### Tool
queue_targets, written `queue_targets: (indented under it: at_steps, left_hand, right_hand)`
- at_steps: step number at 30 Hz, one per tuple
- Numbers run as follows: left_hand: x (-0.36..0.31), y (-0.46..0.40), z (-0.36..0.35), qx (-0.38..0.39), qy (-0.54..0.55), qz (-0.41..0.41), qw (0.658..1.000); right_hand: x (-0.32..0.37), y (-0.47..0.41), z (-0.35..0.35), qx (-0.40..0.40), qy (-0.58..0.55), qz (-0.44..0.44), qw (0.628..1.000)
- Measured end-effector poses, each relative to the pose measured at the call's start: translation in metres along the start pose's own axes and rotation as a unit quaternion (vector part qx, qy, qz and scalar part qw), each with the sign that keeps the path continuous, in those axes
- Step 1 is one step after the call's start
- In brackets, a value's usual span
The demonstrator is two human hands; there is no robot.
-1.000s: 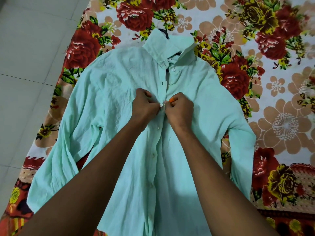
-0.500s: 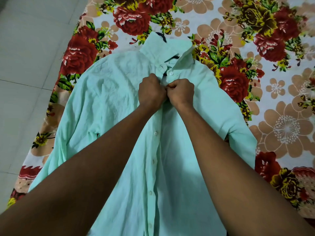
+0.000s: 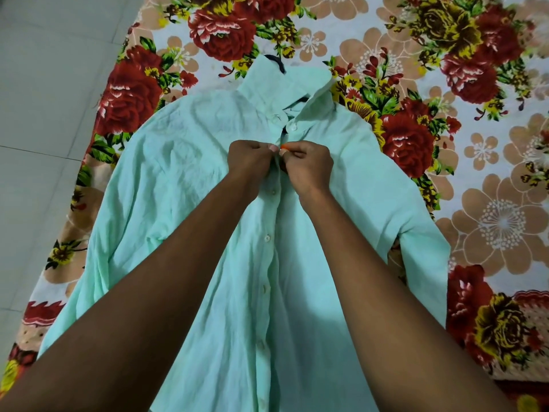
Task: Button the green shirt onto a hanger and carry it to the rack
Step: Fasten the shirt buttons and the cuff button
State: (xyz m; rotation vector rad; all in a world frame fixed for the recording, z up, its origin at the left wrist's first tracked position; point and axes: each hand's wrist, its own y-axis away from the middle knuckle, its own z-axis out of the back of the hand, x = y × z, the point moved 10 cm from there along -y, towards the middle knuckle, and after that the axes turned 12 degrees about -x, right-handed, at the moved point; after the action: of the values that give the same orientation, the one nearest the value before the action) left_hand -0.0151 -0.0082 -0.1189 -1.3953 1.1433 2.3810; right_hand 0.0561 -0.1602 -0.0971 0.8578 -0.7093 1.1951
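Note:
A pale green shirt [image 3: 184, 179] lies front-up on a flowered bedsheet, collar away from me. The dark hook of a hanger [image 3: 274, 59] pokes out above the collar; the rest of the hanger is hidden inside the shirt. Several white buttons run down the placket and look fastened below my hands. My left hand [image 3: 251, 162] pinches the left edge of the placket just below the collar. My right hand [image 3: 309, 168] pinches the right edge against it, thumb and fingertips meeting the left hand's. The button between them is hidden.
The flowered bedsheet [image 3: 490, 203] spreads far to the right and behind the shirt. Grey floor tiles [image 3: 44, 114] lie along the left side of the bedding. The shirt's sleeves [image 3: 98, 286] hang folded at both sides.
Both hands went up the placket from the mid-chest button to a spot just under the collar, and now pinch there with fingertips showing.

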Motion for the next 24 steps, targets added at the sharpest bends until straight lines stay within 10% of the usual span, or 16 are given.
queue_targets:
  at_steps: [24]
  left_hand:
    - [-0.01, -0.009, -0.005, 0.084, -0.078, -0.026, 0.993]
  right_hand:
    - [-0.016, 0.0, -0.009, 0.086, -0.107, -0.075, 0.988]
